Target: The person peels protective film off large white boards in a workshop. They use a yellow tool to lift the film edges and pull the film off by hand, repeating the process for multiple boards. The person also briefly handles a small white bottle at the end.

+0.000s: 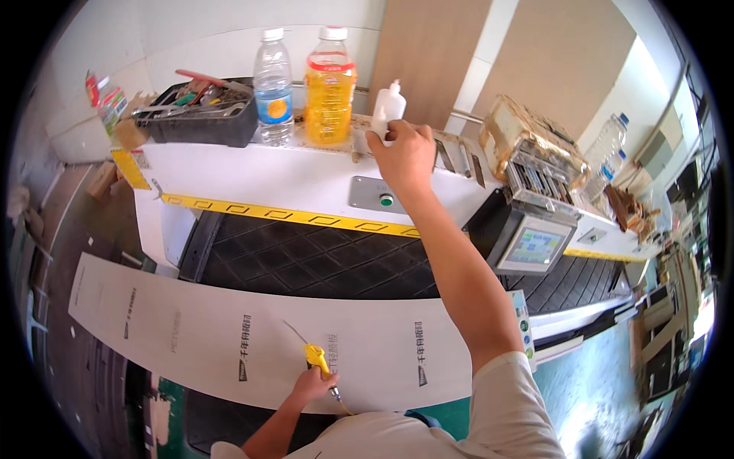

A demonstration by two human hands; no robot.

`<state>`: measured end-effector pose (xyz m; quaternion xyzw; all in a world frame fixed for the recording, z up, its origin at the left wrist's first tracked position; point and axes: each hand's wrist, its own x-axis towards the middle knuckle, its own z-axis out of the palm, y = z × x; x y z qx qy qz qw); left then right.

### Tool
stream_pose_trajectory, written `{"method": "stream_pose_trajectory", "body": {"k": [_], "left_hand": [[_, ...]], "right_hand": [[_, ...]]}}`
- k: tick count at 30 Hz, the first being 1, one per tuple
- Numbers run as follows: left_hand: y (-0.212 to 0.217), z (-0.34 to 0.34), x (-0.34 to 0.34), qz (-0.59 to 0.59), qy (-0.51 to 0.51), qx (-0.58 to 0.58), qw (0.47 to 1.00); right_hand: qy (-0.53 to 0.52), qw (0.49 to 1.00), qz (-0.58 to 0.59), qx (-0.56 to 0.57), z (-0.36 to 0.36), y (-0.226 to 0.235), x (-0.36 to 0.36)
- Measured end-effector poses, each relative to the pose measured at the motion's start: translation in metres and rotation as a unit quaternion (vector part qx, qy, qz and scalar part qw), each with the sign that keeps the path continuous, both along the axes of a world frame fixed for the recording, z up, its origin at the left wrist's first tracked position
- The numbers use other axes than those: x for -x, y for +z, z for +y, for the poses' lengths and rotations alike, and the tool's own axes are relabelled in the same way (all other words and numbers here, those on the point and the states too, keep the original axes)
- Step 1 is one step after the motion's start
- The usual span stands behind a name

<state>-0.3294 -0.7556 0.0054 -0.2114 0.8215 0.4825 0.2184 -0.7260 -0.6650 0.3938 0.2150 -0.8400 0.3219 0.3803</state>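
Observation:
My left hand is wrapped round a yellow air blow gun with a thin metal nozzle, low over a long white board. A hose runs from the gun's lower end towards my body. My right arm stretches forward to the ledge of a white machine. There, my right hand has its fingers curled together with the thumb, just in front of a white squeeze bottle. A small white piece shows above the fingertips; whether they grip it cannot be made out.
On the ledge stand a black tool bin, a water bottle, and a bottle of yellow liquid. To the right are a stained box and a touchscreen. A black conveyor belt runs under the yellow-striped edge, beside a green button.

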Motion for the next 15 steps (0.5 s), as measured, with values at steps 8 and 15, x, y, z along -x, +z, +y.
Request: {"method": "stream_pose_trajectory", "body": {"k": [8,15], "left_hand": [[0.034,-0.001,0.011,-0.049,-0.121,0.1,0.986],[0.026,0.01,0.025,-0.063,-0.179,0.141,0.972]], "right_hand": [[0.12,0.979,-0.033,0.161,0.078,-0.014,-0.073],[0.189,0.856,-0.329,0.351,0.283,-0.122,-0.215]]}}
